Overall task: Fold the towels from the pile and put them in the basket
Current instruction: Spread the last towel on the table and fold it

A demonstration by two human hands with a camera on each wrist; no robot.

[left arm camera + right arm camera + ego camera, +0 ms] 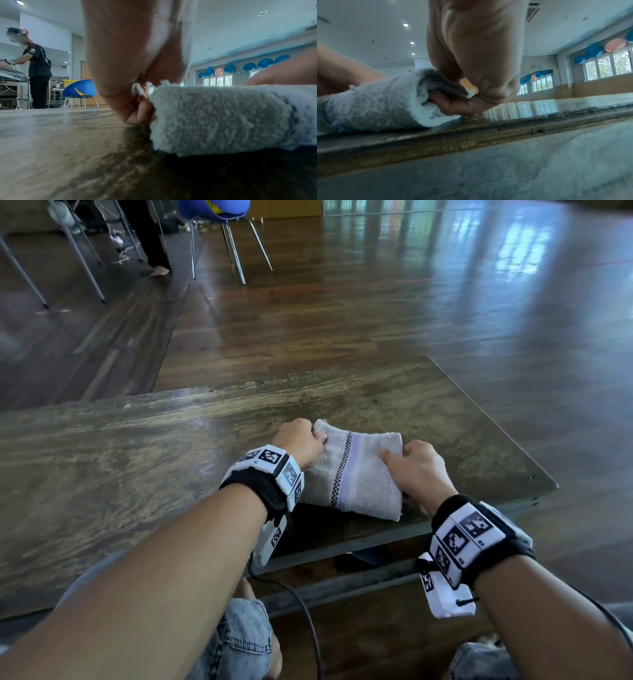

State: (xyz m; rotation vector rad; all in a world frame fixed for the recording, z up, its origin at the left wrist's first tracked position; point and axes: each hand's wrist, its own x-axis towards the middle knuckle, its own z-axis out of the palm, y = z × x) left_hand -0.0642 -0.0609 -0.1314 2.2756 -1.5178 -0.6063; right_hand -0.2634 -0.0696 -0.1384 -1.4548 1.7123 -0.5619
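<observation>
A folded white towel with a black checkered stripe and a pale lilac band lies on the wooden table, close to its front right edge. My left hand grips the towel's far left corner, fingers curled round the cloth. My right hand holds the right edge, thumb on top and fingers tucked under the fold. The towel shows as a thick folded wad in both wrist views. No pile and no basket for the towels show near me.
The table's right edge and front edge run close to the towel. A blue chair and a standing person's legs are across the floor. A yellow basket stands far behind that chair.
</observation>
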